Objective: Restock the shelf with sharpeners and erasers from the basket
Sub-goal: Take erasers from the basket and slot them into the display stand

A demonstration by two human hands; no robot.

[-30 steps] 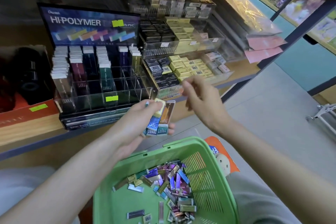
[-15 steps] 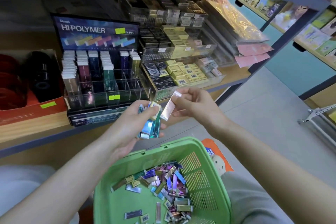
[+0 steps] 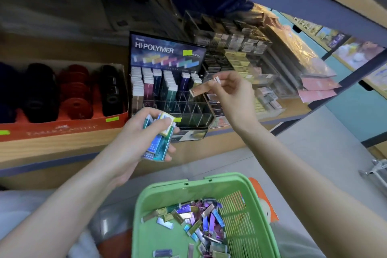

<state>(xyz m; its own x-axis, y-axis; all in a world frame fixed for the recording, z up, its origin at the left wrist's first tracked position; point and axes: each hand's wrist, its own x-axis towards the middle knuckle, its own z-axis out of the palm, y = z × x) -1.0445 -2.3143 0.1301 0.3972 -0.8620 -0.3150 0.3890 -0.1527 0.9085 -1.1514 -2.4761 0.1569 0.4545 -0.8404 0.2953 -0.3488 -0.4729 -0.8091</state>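
Restocking of slim erasers, head view. The right hand (image 3: 232,94) pinches one slim copper-coloured eraser stick (image 3: 202,88) by its far-right end, thumb and forefinger closed on the white tip and the other fingers curled behind. The left hand (image 3: 144,134) is wrapped around a bundle of blue and teal eraser sticks (image 3: 157,145), with a yellow-sleeved one on top, and hangs just near of the rack's front edge.

The target is the clear acrylic display rack (image 3: 184,109) under the dark "HI-POLYMER" header card, standing on the wooden shelf board (image 3: 62,148). Its far rows carry upright columns of stock. Its near cells show mostly their clear dividers.

Critical relation: the copper-coloured eraser stick lies slantwise, its long axis running from the fingers down and to the left, so the free end points at the right-hand columns of the rack and hangs just above them, apart from the dividers. The right hand is the nearer of the two to those cells. By judgement, the stick must be tipped toward upright, free end down, before it will drop into a cell.

Supply: loose foil-wrapped erasers (image 3: 199,220) lie heaped in the green plastic basket (image 3: 167,189) at the near edge, below both hands. A red cardboard tray (image 3: 62,130) of black and red round items sits left of the rack.
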